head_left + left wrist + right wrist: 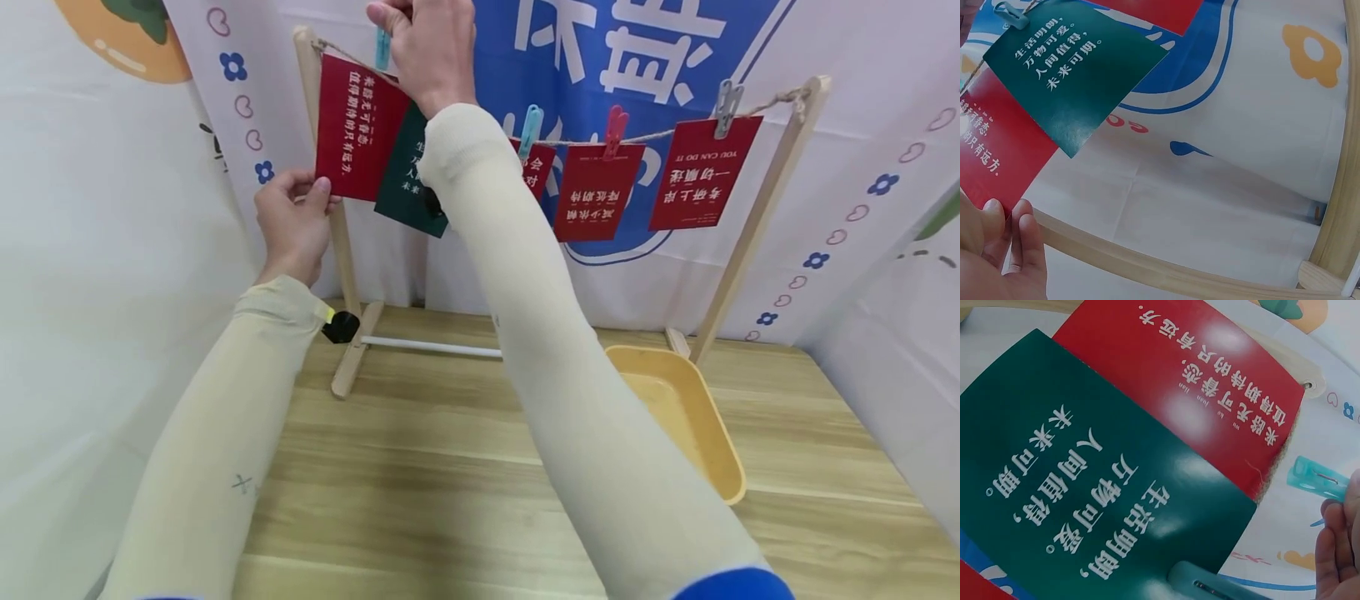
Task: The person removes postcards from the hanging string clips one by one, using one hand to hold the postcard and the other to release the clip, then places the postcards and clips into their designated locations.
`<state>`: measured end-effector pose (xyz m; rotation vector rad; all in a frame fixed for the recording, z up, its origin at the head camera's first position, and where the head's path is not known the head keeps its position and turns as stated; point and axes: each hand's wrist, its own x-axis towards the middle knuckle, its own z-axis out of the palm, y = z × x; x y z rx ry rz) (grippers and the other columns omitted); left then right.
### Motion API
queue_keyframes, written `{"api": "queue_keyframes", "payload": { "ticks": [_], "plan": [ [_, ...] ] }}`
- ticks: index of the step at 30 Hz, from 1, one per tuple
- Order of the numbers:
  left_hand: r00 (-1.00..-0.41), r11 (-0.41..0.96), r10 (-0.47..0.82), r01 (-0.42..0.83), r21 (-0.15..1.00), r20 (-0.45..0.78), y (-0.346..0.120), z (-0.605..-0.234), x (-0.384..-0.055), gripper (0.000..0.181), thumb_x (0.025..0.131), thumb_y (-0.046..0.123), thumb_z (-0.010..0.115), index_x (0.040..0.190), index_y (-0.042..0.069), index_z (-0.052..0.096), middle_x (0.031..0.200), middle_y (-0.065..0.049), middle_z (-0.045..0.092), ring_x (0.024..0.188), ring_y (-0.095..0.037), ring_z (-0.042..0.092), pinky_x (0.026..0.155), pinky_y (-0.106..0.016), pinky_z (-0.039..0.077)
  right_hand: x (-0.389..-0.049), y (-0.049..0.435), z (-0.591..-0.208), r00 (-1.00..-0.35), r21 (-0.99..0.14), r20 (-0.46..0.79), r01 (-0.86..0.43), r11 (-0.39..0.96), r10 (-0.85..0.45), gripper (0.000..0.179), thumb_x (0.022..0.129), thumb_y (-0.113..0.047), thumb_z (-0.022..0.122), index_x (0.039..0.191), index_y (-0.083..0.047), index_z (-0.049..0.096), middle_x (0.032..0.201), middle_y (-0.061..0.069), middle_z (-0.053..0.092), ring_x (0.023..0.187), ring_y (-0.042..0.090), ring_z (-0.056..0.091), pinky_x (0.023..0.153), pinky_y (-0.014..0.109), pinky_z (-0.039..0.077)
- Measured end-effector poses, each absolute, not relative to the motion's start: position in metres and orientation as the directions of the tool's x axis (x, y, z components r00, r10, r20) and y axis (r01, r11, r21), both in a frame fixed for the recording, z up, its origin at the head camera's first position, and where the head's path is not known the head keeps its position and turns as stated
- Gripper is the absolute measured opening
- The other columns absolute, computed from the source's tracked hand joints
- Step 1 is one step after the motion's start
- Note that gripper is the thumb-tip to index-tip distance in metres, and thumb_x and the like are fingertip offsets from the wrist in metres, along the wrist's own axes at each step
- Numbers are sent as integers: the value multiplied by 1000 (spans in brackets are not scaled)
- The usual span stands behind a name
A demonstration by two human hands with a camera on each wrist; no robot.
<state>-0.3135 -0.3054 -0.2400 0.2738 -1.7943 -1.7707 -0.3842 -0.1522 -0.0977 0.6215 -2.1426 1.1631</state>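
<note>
Fingers of our left hand (292, 227) pinch the leftmost red card (358, 137) above the back left corner of the desk (405, 475), our right hand (437, 54) pinches a teal clip (383, 50), and we judge the card light, bendable, best held by edges.

White-lettered red card (360, 133), white-lettered dark green card (1107, 469), translucent teal clothespin (1316, 479), yellow tray (682, 404), wood-grained table (405, 467).
</note>
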Motion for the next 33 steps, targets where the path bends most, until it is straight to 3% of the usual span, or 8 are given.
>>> {"api": "queue_keyframes", "payload": {
  "ticks": [9,17,23,33],
  "plan": [
    [-796,122,-544,239,963,266,-300,-242,-315,26,107,15,59,131,5,66,101,6,59,93,-9,67,101,-29,57,-387,-142,-102,-698,-567,706,-656,498,-116,31,105,-30,62,131,-17,72,130,1,71,112,5,62,106,9,47],
    [-757,200,-574,239,950,311,-299,-243,-316,27,107,17,60,132,7,68,100,9,60,91,-7,66,99,-31,58,-384,-138,-100,-719,-573,672,-658,489,-180,33,104,-30,63,133,-17,71,131,1,70,111,4,60,105,9,47],
    [-755,181,-580,248,952,307,-296,-243,-318,25,107,15,61,129,7,68,100,9,61,92,-7,67,101,-30,58,-385,-131,-101,-718,-554,647,-674,489,-257,38,104,-33,65,137,-14,65,132,2,68,112,4,58,107,9,46],
    [-750,177,-587,247,953,304,-296,-249,-316,24,107,16,61,129,8,68,101,8,62,92,-7,66,100,-28,58,-388,-122,-105,-710,-564,651,-689,455,-267,41,102,-36,68,136,-13,64,129,1,69,110,2,59,105,9,47]
  ]
}}
